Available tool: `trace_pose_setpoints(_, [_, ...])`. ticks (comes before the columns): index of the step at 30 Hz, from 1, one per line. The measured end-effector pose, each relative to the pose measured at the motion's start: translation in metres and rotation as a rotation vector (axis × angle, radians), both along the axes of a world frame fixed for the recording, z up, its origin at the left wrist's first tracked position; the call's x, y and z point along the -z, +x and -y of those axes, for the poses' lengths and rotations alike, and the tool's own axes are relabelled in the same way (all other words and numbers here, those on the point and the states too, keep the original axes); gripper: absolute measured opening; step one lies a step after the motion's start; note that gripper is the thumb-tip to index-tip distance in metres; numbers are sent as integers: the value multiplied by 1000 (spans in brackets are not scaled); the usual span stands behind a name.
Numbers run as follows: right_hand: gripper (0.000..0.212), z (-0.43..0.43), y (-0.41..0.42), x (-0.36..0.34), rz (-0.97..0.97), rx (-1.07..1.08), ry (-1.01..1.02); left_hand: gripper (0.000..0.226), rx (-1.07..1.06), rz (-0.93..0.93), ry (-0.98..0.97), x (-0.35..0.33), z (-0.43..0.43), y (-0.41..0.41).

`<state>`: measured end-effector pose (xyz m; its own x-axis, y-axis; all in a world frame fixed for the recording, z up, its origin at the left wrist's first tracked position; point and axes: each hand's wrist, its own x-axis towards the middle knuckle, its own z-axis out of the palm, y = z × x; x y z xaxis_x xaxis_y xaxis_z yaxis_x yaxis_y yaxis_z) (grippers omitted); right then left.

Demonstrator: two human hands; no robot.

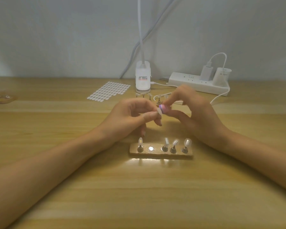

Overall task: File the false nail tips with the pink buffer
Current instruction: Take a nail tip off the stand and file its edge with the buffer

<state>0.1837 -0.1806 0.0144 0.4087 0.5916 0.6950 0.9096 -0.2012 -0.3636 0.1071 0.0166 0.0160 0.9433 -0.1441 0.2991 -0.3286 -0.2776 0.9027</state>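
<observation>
In the middle of the frame my left hand point(134, 115) pinches a nail tip point(159, 111), and my right hand point(195, 111) pinches the pink buffer point(164, 107) against it. Just below, a wooden holder point(161, 155) on the surface point(139, 195) carries four mounted tips point(187, 142).

Small nail-work desk, home or small studio, can't tell which. Evidence: wood-grain desk point(139, 195) against a plain pale wall point(56, 30). White clip-on gooseneck lamp point(143, 78) at the back. White power strip point(193, 81) with a USB charger point(206, 72) plugged in. Sheet of adhesive nail tabs point(109, 90). Wooden stand point(161, 154) holding false nail tips point(187, 142) on pegs.
</observation>
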Motion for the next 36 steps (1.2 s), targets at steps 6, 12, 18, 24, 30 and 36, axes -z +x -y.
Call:
trace_pose_setpoints(6, [14, 0, -1, 2, 31, -22, 3, 9, 8, 1, 20, 0, 0, 0])
trace_pose_setpoints(12, [15, 2, 3, -1, -57, 20, 18, 9, 118, 59, -86, -3, -2, -3])
trace_pose_setpoints(18, [9, 1, 1, 1, -52, -8, 35, 14, 28, 92, -182, -3, -3, 0])
trace_pose_setpoints(24, [13, 4, 3, 2, -115, 7, 54, 7, -89, 35, -175, 1, -2, -1])
trace_pose_setpoints(30, [12, 3, 6, 3, -101, -16, 60, 15, -204, 19, -92, 3, -3, 1])
trace_pose_setpoints(36, [16, 4, 7, 1, 2, 0, 84, 15, -240, 36, 10, 1, -1, 3])
